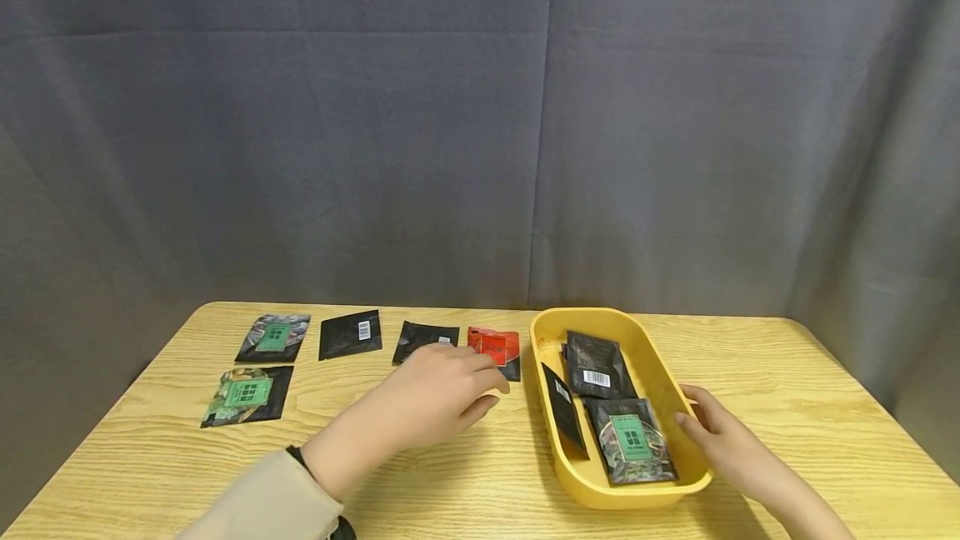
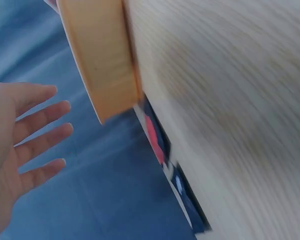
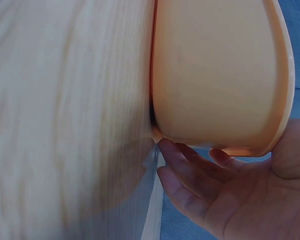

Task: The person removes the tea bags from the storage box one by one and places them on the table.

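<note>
Sachets (image 1: 600, 361), green labels (image 1: 247, 392), barcodes (image 1: 364, 330), print (image 1: 632, 437) unreadable, left grip (image 1: 446, 390) relaxed, right grip (image 1: 718, 442) holding yellow bin (image 1: 654, 369)

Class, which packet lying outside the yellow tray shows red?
The red-and-black packet immediately beside the tray's left side; the others outside are two green-labelled packets and two black, barcoded packets.

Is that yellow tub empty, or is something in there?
Not empty: at least three black packets show inside the yellow tub in the head view, the nearest with a green label facing up.
</note>
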### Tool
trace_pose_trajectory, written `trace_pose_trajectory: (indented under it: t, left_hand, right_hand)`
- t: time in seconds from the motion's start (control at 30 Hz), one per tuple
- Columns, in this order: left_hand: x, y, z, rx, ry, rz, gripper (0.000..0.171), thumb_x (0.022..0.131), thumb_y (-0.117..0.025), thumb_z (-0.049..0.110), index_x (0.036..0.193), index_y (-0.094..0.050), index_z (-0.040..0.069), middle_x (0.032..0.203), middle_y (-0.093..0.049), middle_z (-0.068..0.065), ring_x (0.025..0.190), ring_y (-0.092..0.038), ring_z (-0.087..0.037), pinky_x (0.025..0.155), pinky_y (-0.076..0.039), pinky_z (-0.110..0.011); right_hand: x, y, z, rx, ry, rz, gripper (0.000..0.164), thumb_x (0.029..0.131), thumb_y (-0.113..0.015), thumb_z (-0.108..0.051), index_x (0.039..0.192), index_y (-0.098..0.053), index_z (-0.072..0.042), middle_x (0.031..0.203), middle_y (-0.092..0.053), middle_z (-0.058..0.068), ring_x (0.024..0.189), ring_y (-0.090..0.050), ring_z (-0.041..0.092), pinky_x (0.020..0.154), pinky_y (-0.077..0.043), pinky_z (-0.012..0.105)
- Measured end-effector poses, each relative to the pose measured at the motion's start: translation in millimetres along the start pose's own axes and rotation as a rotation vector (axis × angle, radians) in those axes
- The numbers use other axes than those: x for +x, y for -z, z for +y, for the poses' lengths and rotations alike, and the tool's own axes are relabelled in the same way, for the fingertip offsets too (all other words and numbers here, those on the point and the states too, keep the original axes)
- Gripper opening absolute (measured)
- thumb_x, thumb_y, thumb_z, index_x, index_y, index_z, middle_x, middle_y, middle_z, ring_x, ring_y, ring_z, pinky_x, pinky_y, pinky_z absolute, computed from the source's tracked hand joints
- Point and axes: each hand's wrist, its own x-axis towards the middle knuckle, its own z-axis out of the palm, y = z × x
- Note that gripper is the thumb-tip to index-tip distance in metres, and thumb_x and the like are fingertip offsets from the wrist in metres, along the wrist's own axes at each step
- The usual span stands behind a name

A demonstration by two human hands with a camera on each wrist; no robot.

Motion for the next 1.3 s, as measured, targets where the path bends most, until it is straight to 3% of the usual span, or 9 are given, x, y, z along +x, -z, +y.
trace_pose_trajectory:
  t: [0.3, 0.5, 0.73, 0.97, 1.3]
  left_hand:
    - [36.7, 4.5, 30.1, 0.139, -0.072, -0.058, 0.024, 0.099, -0.059, 0.036, 0.118, -0.069, 0.027, 0.110, -0.067, 0.011, 0.102, -0.064, -0.010, 0.087, -0.051, -0.029]
    - [53.8, -2.1, 43.7, 0.146, -0.120, -0.056, 0.029, 0.098, -0.059, 0.041, 0.121, -0.068, 0.026, 0.112, -0.066, 0.012, 0.101, -0.063, -0.008, 0.087, -0.051, -0.027]
    - [68.2, -13.0, 53.4, 0.122, -0.131, -0.135, 0.034, 0.097, -0.059, 0.045, 0.126, -0.065, 0.027, 0.118, -0.065, 0.012, 0.103, -0.062, -0.007, 0.082, -0.051, -0.025]
    - [84.9, -19.2, 61.9, 0.109, -0.059, -0.265, 0.037, 0.094, -0.062, 0.048, 0.126, -0.066, 0.030, 0.121, -0.064, 0.012, 0.106, -0.061, -0.008, 0.082, -0.051, -0.026]
    - [99.0, -25.6, 71.0, 0.147, 0.217, -0.547, 0.065, 0.084, -0.064, 0.068, 0.137, -0.059, 0.031, 0.133, -0.058, 0.010, 0.123, -0.052, -0.013, 0.108, -0.036, -0.037]
  right_hand:
    - [0, 0, 0, 0.009, -0.018, -0.021, 0.043, 0.105, -0.041, -0.002, 0.141, -0.025, 0.015, 0.128, -0.051, 0.037, 0.114, -0.057, 0.041, 0.082, -0.054, 0.036]
    - [0, -1, 2, 0.037, -0.030, -0.021, 0.042, 0.105, -0.040, -0.001, 0.141, -0.025, 0.014, 0.125, -0.052, 0.036, 0.109, -0.060, 0.037, 0.080, -0.055, 0.035]
    - [1, 0, 2, 0.046, -0.041, -0.026, 0.043, 0.105, -0.039, -0.001, 0.142, -0.023, 0.014, 0.125, -0.051, 0.038, 0.107, -0.061, 0.038, 0.077, -0.056, 0.037]
    - [1, 1, 0, 0.040, -0.050, -0.036, 0.044, 0.106, -0.039, -0.002, 0.143, -0.022, 0.014, 0.127, -0.050, 0.038, 0.108, -0.061, 0.038, 0.078, -0.056, 0.038]
    - [1, 1, -1, 0.045, -0.032, -0.032, 0.042, 0.105, -0.039, 0.000, 0.141, -0.024, 0.014, 0.125, -0.051, 0.037, 0.107, -0.061, 0.038, 0.077, -0.056, 0.036]
